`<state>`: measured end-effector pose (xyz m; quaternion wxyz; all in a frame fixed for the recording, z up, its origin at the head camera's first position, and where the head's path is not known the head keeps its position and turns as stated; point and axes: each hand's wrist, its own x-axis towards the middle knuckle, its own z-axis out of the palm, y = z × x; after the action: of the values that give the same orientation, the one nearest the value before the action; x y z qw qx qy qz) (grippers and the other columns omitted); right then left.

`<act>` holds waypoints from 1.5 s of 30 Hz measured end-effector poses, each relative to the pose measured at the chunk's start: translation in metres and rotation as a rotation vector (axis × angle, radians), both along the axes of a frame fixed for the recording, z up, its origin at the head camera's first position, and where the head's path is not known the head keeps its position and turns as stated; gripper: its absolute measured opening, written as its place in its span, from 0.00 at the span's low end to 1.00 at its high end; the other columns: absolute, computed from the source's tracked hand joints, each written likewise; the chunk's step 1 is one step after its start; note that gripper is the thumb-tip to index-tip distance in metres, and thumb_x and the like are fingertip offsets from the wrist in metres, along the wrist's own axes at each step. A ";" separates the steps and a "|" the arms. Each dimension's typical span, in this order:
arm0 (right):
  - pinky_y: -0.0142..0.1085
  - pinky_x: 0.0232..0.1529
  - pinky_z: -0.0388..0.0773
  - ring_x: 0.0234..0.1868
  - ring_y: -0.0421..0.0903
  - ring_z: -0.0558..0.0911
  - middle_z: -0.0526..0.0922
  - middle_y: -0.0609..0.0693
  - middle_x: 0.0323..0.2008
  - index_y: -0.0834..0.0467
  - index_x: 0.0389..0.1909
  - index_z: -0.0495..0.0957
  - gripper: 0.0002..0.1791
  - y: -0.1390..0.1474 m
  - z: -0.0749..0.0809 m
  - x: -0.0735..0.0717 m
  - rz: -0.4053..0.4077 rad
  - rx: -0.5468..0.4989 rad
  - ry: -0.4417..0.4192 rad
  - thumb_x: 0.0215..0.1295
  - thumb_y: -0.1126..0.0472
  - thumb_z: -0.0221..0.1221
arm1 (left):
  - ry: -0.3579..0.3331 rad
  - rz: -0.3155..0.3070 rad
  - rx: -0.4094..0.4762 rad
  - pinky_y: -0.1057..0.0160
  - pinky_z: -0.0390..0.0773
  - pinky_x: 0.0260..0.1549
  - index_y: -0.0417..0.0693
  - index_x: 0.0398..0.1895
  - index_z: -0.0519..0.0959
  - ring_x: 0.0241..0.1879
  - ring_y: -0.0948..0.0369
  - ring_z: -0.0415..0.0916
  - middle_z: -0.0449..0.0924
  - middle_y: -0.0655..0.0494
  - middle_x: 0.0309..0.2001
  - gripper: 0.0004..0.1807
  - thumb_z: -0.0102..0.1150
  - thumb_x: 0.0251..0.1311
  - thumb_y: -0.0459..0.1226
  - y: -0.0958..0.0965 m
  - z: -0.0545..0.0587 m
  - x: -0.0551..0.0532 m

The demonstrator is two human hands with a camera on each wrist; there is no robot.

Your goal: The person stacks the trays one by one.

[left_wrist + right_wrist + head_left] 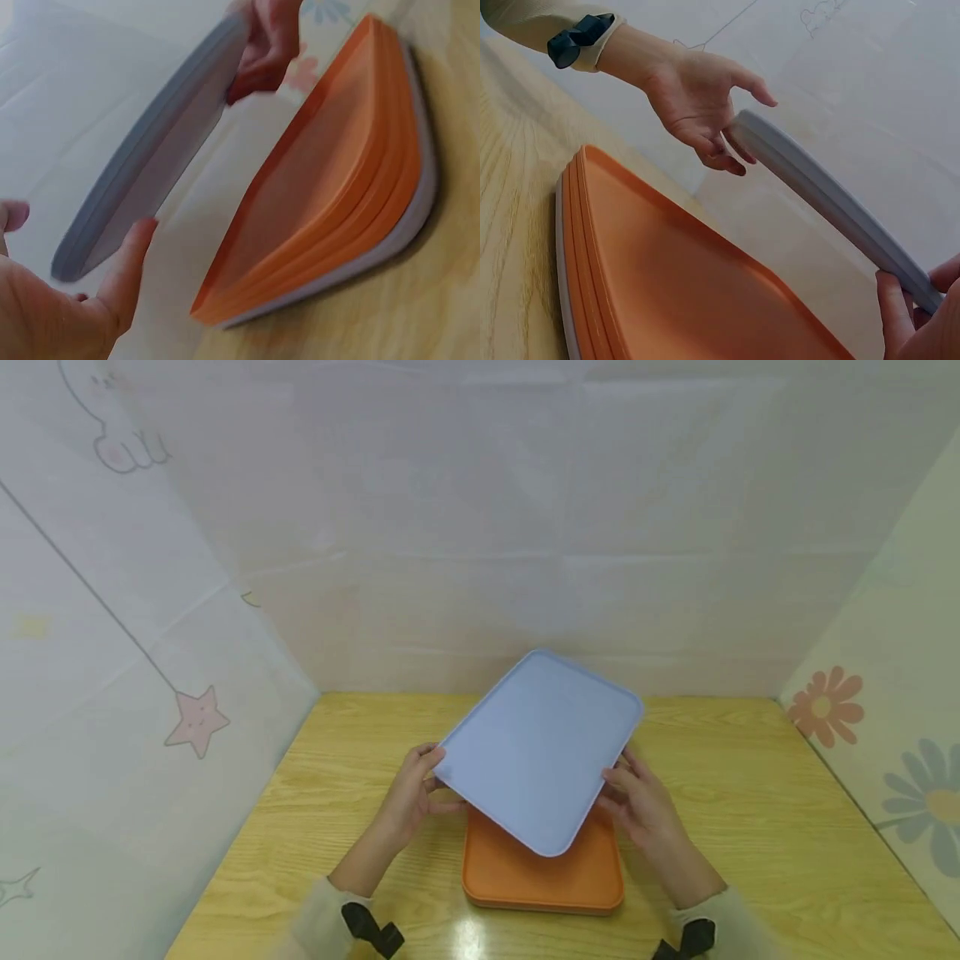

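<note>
A pale blue rectangular tray (536, 752) is held tilted and turned above a stack of trays, its near corner overlapping them in the head view. My right hand (637, 797) pinches its right edge, thumb on top and fingers beneath, as the right wrist view also shows. At the left corner is my left hand (411, 789), its thumb and fingers spread on either side of the tray. In the right wrist view the left thumb (756, 88) stands off the tray's face. The topmost stacked tray is orange (540, 868).
Below several orange trays, a pale grey-lilac tray (424, 187) forms the bottom of the stack. The stack lies on a wood-grain table (337, 752). Light fabric walls (480, 527) printed with stars and flowers stand behind and at both sides.
</note>
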<state>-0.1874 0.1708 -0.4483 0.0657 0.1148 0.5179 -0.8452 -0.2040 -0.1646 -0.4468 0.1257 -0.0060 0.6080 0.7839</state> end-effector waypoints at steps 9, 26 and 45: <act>0.36 0.45 0.84 0.44 0.46 0.81 0.82 0.42 0.46 0.59 0.82 0.43 0.43 0.024 -0.004 -0.005 0.213 0.054 0.020 0.70 0.72 0.51 | -0.013 -0.226 -0.211 0.55 0.85 0.38 0.40 0.75 0.60 0.49 0.54 0.79 0.66 0.41 0.64 0.35 0.51 0.73 0.50 -0.022 0.006 -0.044; 0.42 0.49 0.84 0.49 0.46 0.83 0.77 0.51 0.54 0.62 0.81 0.41 0.44 0.047 -0.012 -0.025 0.452 0.253 0.043 0.72 0.69 0.55 | -0.002 -0.353 -0.294 0.57 0.84 0.31 0.46 0.77 0.59 0.45 0.54 0.77 0.74 0.43 0.55 0.37 0.58 0.66 0.31 -0.007 -0.014 -0.052; 0.44 0.46 0.85 0.43 0.45 0.81 0.75 0.57 0.47 0.67 0.78 0.51 0.42 0.041 -0.023 -0.031 0.415 0.505 0.009 0.66 0.72 0.59 | -0.006 -0.325 -0.394 0.53 0.87 0.30 0.38 0.76 0.60 0.44 0.51 0.78 0.70 0.40 0.53 0.38 0.59 0.61 0.28 0.003 -0.036 -0.045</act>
<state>-0.2188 0.2123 -0.4718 0.2040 0.0158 0.7238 -0.6590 -0.2490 -0.1619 -0.4829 0.2480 0.0652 0.7417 0.6198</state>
